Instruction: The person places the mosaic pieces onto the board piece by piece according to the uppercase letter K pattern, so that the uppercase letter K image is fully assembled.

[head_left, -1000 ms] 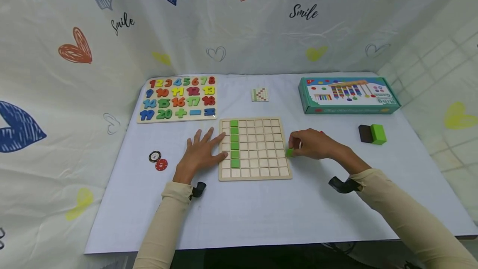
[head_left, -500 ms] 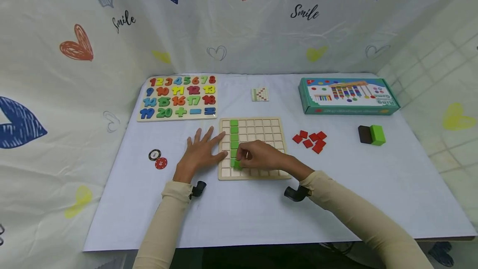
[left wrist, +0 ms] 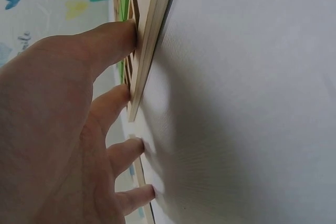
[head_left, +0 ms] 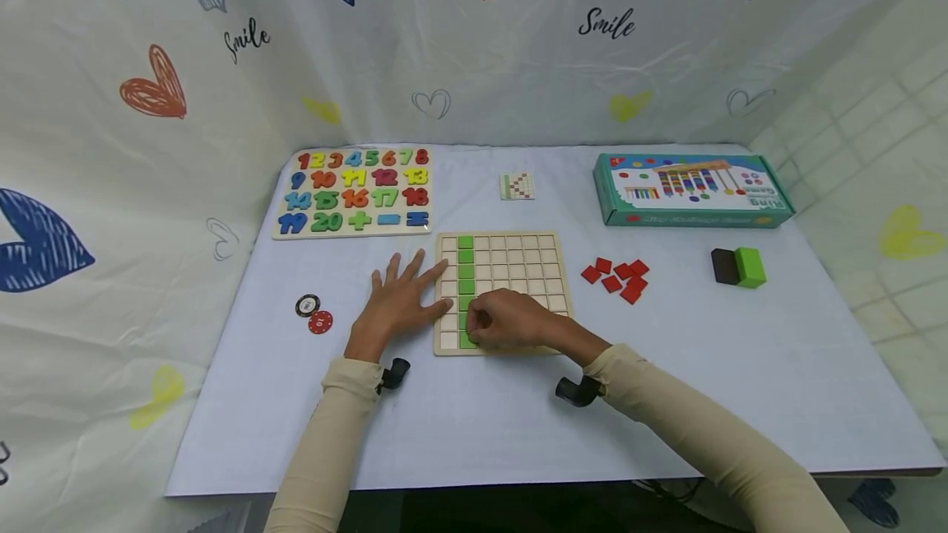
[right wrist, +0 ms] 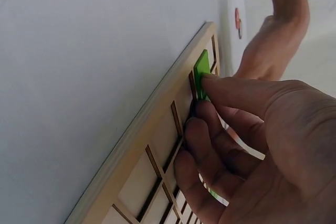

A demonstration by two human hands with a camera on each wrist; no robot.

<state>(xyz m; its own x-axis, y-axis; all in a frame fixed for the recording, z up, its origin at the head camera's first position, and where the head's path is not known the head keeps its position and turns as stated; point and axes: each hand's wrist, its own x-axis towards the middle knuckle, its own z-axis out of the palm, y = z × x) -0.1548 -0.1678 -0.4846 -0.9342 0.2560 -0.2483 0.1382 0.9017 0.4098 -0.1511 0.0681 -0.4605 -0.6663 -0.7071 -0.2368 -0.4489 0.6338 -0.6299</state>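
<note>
A wooden grid board [head_left: 559, 270] lies mid-table, with a column of green square tiles [head_left: 466, 271] second from its left side. At that column's bottom square, my right hand [head_left: 514, 319] pinches a green tile [right wrist: 201, 69] between thumb and fingers. The right wrist view has this tile tilted over the cell near the board's corner. My left hand [head_left: 400, 303] lies with spread fingers at the board's left edge. Its thumb [left wrist: 118, 40] and index finger [left wrist: 113, 106] touch the frame, while the other fingertips reach the table.
Several red tiles [head_left: 632, 293] lie loose right of the board. Farther right stand a black block [head_left: 724, 266] and a green block [head_left: 750, 267]. Behind are a number puzzle [head_left: 351, 192], a small pattern card [head_left: 517, 186] and a teal box [head_left: 692, 190]. Two round chips [head_left: 320, 322] lie left.
My right hand has carried the green tile from beside the board's right edge leftward, then slightly down to the column's bottom square, uncovering the red tiles. My left hand has stayed put.
</note>
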